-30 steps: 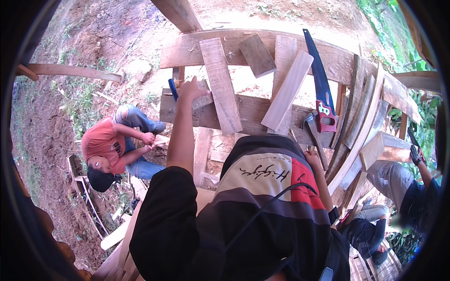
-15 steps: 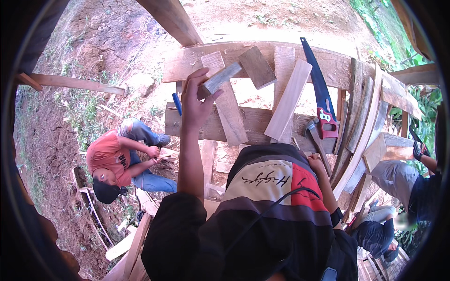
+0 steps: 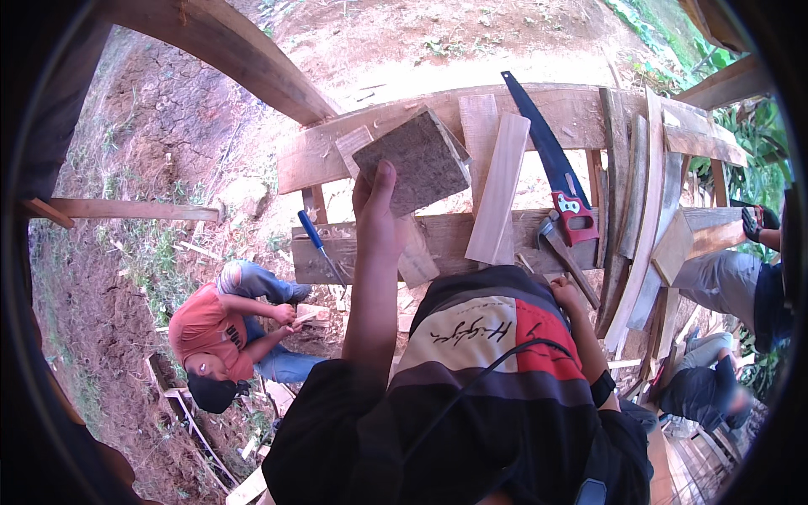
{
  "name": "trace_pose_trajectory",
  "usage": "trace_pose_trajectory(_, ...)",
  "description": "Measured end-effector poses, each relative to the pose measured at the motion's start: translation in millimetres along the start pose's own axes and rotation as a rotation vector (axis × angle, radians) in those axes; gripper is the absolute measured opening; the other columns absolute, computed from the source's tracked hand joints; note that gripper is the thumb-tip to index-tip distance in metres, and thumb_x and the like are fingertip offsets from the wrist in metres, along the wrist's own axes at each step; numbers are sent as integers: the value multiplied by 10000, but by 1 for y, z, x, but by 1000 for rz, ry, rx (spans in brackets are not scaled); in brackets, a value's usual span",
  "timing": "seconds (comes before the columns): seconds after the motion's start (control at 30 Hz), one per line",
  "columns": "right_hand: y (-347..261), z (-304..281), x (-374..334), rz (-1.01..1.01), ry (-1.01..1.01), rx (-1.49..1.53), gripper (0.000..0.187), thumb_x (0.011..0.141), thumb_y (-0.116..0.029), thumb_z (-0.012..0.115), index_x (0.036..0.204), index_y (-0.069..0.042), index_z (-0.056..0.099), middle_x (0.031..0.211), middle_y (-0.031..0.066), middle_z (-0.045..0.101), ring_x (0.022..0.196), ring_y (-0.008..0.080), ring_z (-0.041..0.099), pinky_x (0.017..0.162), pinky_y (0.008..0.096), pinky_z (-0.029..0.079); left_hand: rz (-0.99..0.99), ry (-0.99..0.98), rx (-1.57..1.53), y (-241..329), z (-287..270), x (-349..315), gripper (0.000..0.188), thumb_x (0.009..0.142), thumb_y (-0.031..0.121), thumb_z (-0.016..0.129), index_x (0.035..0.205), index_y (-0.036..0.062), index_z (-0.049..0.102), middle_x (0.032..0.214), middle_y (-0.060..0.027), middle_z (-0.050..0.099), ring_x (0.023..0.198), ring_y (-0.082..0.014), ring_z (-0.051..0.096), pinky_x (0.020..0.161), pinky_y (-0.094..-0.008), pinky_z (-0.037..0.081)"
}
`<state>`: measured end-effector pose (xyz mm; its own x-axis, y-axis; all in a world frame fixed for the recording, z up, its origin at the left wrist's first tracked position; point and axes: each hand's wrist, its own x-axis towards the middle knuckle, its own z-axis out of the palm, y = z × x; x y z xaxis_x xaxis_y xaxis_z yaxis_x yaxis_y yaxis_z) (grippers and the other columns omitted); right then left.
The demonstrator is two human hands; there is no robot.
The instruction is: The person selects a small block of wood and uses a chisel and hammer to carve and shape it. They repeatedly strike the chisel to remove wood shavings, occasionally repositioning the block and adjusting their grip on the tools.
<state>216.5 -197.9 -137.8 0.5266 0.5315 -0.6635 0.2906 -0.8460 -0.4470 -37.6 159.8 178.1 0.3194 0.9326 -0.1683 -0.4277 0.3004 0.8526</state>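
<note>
My left hand (image 3: 378, 200) is closed on a flat wooden block (image 3: 411, 165), thumb on its broad grey-brown face. It holds the block up above the bench planks (image 3: 316, 160), hiding part of the boards behind it. My right hand (image 3: 565, 292) is low, close to my shirt, its fingers curled; what they hold, if anything, is hidden. Just right of it lies a claw hammer (image 3: 572, 269) with a wooden handle. A handsaw (image 3: 543, 139) with a red grip lies beyond the hammer. Between the hands, a pale wood strip (image 3: 500, 189) rests across another board (image 3: 477, 122).
A blue-handled tool (image 3: 310, 230) with a thin metal shaft lies at the bench's left end. Long curved planks (image 3: 648, 202) are stacked on the right. A person in an orange shirt (image 3: 206, 332) crouches at left, and other people (image 3: 703, 383) are at right.
My left hand has turned the block so its broad face shows, and the block now overlaps the second block behind it. The view has shifted, showing more of the blue-handled tool.
</note>
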Motion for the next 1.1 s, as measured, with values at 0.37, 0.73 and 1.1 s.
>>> trace_pose_trajectory(0.37,11,7,-2,12,-9,-10,346,869,-303,538,1048,-35,665,1018,205,681,994,340,649,894,402,487,-287,118,78,-5,7,-1,438,917,323,635,1273,114,489,1178,-63,599,1032,-243,632,755,-411,580)
trace_pose_trajectory(0.73,18,8,1,33,-4,4,314,887,-278,548,1043,-21,641,931,175,680,887,269,652,807,374,487,-368,120,79,-21,-4,2,453,914,320,641,1273,103,471,1163,-89,600,997,-241,641,734,-405,588)
trace_pose_trajectory(1.1,15,3,0,12,-21,35,291,886,-247,545,1034,-14,638,892,139,672,847,213,632,787,344,481,-431,68,124,-35,-6,2,474,913,306,641,1271,68,441,1173,-115,589,999,-249,645,716,-402,594)
